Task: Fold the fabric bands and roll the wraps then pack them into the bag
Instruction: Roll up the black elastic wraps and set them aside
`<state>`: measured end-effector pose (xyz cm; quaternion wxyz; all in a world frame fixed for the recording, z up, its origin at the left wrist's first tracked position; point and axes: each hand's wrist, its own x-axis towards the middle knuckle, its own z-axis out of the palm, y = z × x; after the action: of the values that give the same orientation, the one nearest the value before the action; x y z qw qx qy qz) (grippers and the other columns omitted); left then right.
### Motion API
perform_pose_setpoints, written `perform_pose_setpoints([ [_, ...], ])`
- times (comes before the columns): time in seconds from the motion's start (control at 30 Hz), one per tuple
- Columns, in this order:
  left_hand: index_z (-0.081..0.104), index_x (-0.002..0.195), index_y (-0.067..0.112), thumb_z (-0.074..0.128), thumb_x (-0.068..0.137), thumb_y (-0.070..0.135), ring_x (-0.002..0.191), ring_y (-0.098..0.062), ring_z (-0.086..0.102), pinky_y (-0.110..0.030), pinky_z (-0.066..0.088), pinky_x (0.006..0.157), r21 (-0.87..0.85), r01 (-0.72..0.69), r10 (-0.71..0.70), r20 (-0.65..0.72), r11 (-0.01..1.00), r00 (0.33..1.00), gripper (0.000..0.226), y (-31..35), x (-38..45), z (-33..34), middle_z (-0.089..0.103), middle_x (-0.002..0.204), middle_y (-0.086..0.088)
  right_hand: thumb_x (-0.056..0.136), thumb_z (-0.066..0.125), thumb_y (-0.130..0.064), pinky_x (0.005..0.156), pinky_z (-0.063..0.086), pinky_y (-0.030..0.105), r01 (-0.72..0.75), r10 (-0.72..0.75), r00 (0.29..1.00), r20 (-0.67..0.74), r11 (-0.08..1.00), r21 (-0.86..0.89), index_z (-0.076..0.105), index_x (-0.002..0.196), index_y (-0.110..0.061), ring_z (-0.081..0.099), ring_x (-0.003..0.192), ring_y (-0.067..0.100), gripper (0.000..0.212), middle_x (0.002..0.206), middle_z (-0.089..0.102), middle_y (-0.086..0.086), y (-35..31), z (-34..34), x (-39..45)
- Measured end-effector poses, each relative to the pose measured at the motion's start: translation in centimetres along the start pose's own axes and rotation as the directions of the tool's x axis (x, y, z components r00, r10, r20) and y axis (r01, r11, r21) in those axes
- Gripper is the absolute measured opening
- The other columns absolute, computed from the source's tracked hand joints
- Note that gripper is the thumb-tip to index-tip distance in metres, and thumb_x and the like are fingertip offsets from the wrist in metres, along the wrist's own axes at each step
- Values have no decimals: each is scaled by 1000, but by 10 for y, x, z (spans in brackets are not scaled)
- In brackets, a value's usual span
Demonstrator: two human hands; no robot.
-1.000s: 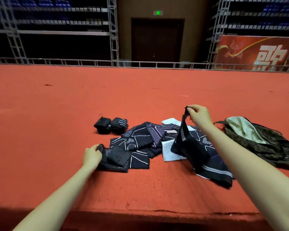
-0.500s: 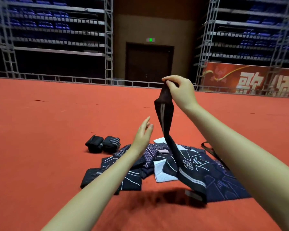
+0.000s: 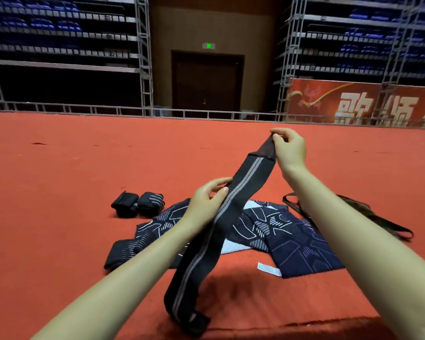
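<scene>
Wrap [image 3: 233,207]: long black strip w/ grey stripes, held up above fabric bands [image 3: 268,229]. L of bands, two rolled wraps [image 3: 138,203]. Left hand [image 3: 206,204] pinches wrap mid-length; right hand [image 3: 288,149] pinches top end. Bag strap [image 3: 353,212] R of bands.

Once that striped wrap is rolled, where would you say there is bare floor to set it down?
Bare red floor lies left of the two rolled wraps, and behind them. It is crowded from the patterned bands across to the bag straps.
</scene>
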<state>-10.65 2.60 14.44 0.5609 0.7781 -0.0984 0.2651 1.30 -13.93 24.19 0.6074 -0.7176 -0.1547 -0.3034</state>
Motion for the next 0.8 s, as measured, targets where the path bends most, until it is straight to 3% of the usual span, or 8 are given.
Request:
perform_pose_setpoints([
  [0.1,68,114,19,55,92,14,85,6,54,-8,41,81,267,-64,65,5,962,998,25,2,11,-13,66,106,11,89,45,-4,65,52,26,-113,112,992,54,994,8,67,100,-15,58,77,13,27,92,63,2,38,-19,-15],
  [0.17,68,113,22,56,92,21,81,4,53,-11,38,74,416,-44,2,100,908,995,24,-3,18,-14,66,103,12,90,45,-4,45,45,19,-197,198,977,79,980,-13,67,101,-15,52,59,11,27,86,61,3,68,-32,-33],
  [0.2,68,112,23,56,92,24,85,0,55,-15,38,76,458,-30,-44,150,889,988,24,-10,20,-11,67,105,12,90,46,-3,44,42,16,-224,226,971,76,974,-35,67,101,-14,51,59,11,27,87,62,4,85,-38,-44],
  [0.27,69,110,23,55,92,25,94,-3,57,-20,40,81,500,-20,-109,227,866,968,23,-29,15,3,68,110,11,89,48,-2,56,45,15,-272,277,960,43,957,-98,69,100,-13,56,74,13,26,94,66,7,120,-49,-67],
  [0.37,70,108,21,56,91,23,102,-3,57,-22,42,87,544,-40,-153,304,838,940,22,-61,-2,33,68,112,11,88,51,-3,68,49,26,-405,410,912,-1,901,-159,70,100,-10,60,83,19,24,101,69,11,167,-64,-101],
  [0.53,71,100,29,62,86,34,96,-11,60,-29,46,84,595,-36,-241,379,803,893,18,-104,-26,75,68,100,7,88,52,-1,85,40,27,-481,480,873,-88,817,-318,71,100,-6,61,105,26,23,108,70,12,218,-91,-136],
  [0.67,68,105,34,62,84,41,99,-12,56,-27,44,84,629,-82,-270,444,773,854,23,-130,-40,91,60,101,5,87,51,2,88,42,32,-468,457,881,-119,809,-357,70,98,-5,61,103,30,23,105,69,14,239,-111,-155],
  [0.8,65,112,34,60,86,42,100,-11,55,-28,44,84,650,-93,-276,443,755,853,27,-148,-55,96,54,99,8,87,55,-6,87,43,36,-353,381,922,-69,751,-558,67,103,-11,59,104,30,21,107,68,10,246,-121,-174],
])
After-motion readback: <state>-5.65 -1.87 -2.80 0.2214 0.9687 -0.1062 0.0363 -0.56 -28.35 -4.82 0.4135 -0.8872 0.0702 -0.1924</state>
